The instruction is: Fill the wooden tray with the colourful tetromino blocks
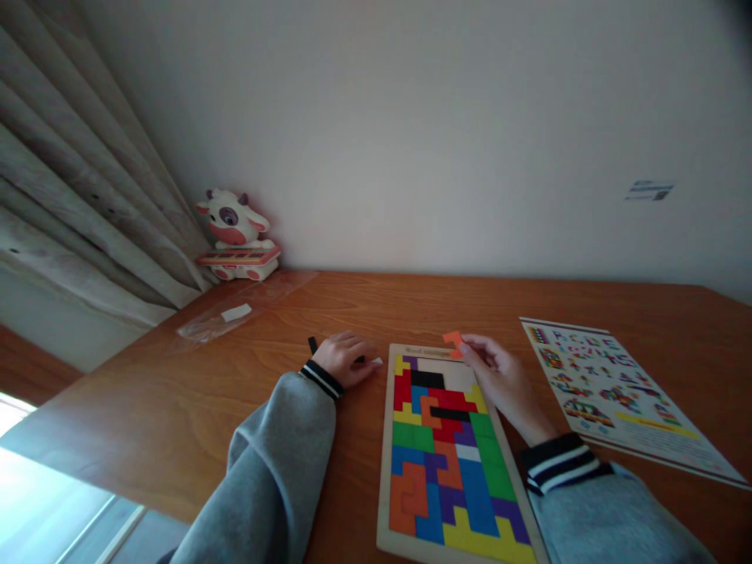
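A wooden puzzle board (385,470) lies on the table, packed with coloured block pieces except for a pale bare stretch near its far end. My right hand (499,376) pinches an orange angular puzzle piece (453,340) between thumb and fingers, just over the board's far edge. To the left of the board, my left hand (345,356) rests on the table with fingers loosely bent and thumb apart. A black piece (312,345) shows beside that hand's back. Something dark lies partly hidden under its fingers, and a small white thing (377,361) is at its fingertips.
A printed pattern sheet (616,384) lies right of the board on the brown table (381,301). A clear plastic bag (205,325) with a white label is at the left. A cow toy with a keyboard (240,235) stands in the back corner by the curtain (76,180).
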A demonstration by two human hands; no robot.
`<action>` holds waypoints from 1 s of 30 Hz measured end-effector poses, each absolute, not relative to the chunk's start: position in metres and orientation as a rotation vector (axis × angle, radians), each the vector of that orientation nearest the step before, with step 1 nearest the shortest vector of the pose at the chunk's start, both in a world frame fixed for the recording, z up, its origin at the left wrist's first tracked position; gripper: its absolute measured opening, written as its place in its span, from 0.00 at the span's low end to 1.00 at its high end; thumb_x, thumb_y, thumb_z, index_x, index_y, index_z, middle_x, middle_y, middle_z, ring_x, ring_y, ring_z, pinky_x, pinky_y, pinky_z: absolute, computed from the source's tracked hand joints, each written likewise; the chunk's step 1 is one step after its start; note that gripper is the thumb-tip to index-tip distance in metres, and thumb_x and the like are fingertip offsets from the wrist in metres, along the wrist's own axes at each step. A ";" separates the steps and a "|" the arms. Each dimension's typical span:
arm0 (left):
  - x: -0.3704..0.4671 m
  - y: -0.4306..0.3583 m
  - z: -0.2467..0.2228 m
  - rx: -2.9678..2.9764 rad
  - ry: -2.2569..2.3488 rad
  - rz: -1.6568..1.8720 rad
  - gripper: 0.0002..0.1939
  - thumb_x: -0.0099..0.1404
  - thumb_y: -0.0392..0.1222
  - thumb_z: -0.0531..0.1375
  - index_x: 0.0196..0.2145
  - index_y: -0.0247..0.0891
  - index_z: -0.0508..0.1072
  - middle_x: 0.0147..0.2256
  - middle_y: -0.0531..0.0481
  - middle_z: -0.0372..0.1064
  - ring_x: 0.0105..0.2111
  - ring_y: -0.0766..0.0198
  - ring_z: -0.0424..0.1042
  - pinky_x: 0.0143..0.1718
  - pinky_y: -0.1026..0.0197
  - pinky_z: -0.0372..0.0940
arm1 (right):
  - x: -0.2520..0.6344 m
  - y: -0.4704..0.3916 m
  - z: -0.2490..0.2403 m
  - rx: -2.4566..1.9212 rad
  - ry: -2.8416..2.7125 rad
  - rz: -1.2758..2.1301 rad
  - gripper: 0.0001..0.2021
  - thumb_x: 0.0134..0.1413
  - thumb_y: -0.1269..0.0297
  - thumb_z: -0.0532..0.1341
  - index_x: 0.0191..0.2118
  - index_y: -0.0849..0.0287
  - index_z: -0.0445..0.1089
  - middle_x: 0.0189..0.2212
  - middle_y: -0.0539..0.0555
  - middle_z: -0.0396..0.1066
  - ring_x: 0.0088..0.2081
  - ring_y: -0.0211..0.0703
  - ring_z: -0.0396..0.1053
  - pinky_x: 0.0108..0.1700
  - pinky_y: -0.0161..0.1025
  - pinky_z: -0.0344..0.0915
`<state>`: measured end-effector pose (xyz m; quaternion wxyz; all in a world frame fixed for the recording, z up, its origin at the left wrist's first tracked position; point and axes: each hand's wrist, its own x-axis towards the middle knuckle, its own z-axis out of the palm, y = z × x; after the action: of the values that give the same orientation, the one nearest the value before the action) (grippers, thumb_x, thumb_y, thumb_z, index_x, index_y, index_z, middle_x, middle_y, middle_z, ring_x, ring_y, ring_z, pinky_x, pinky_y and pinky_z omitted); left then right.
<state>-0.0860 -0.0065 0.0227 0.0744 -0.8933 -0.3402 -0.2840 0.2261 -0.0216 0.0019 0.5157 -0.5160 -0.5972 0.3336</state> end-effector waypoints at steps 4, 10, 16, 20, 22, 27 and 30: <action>-0.118 -0.008 0.024 -2.638 -1.218 -0.738 0.10 0.66 0.47 0.58 0.39 0.40 0.75 0.34 0.46 0.75 0.35 0.59 0.74 0.38 0.58 0.69 | 0.231 -0.020 0.002 -1.270 -1.410 0.788 0.21 0.55 0.45 0.62 0.44 0.57 0.73 0.44 0.60 0.77 0.45 0.53 0.74 0.48 0.52 0.70; -0.153 -0.012 0.017 -2.669 -1.386 -0.720 0.11 0.66 0.49 0.59 0.41 0.44 0.78 0.36 0.48 0.77 0.36 0.60 0.76 0.40 0.59 0.71 | 0.234 -0.021 0.006 -1.273 -1.421 0.772 0.21 0.55 0.46 0.62 0.45 0.57 0.73 0.44 0.61 0.77 0.45 0.54 0.74 0.48 0.53 0.70; -0.162 -0.005 0.007 -2.706 -1.324 -0.710 0.12 0.69 0.47 0.56 0.44 0.46 0.78 0.35 0.49 0.77 0.36 0.61 0.76 0.41 0.58 0.72 | 0.232 -0.020 0.002 -1.299 -1.552 0.739 0.20 0.57 0.49 0.60 0.50 0.56 0.71 0.43 0.59 0.77 0.42 0.51 0.75 0.44 0.49 0.71; -0.155 -0.001 0.007 -2.737 -1.299 -0.721 0.12 0.69 0.48 0.56 0.43 0.45 0.78 0.36 0.48 0.77 0.37 0.61 0.76 0.44 0.58 0.71 | 0.229 -0.024 0.002 -1.307 -1.674 0.713 0.15 0.58 0.53 0.58 0.46 0.54 0.73 0.40 0.56 0.78 0.37 0.48 0.75 0.38 0.44 0.70; -0.148 -0.002 0.008 -2.743 -1.294 -0.733 0.12 0.69 0.48 0.57 0.42 0.43 0.78 0.37 0.47 0.77 0.38 0.60 0.76 0.45 0.57 0.71 | 0.228 -0.025 0.003 -1.302 -1.693 0.692 0.14 0.58 0.54 0.58 0.44 0.53 0.74 0.41 0.55 0.78 0.38 0.48 0.75 0.38 0.44 0.70; -0.131 -0.003 0.007 -2.725 -1.282 -0.771 0.13 0.68 0.48 0.59 0.44 0.41 0.77 0.41 0.44 0.77 0.43 0.57 0.75 0.47 0.53 0.70 | 0.227 -0.025 0.002 -1.305 -1.686 0.678 0.13 0.59 0.54 0.57 0.43 0.53 0.73 0.41 0.56 0.78 0.40 0.49 0.75 0.42 0.46 0.71; -0.124 -0.002 0.003 -2.714 -1.324 -0.805 0.12 0.67 0.48 0.60 0.43 0.40 0.77 0.38 0.45 0.78 0.40 0.57 0.76 0.44 0.55 0.71 | 0.227 -0.025 0.001 -1.313 -1.682 0.677 0.13 0.59 0.54 0.57 0.44 0.53 0.73 0.41 0.56 0.78 0.41 0.49 0.75 0.43 0.47 0.71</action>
<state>-0.1238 -0.0021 0.0027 0.0081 -0.8684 -0.4235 -0.2577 0.2271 -0.0246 0.0007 0.4363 -0.5276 -0.6762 0.2721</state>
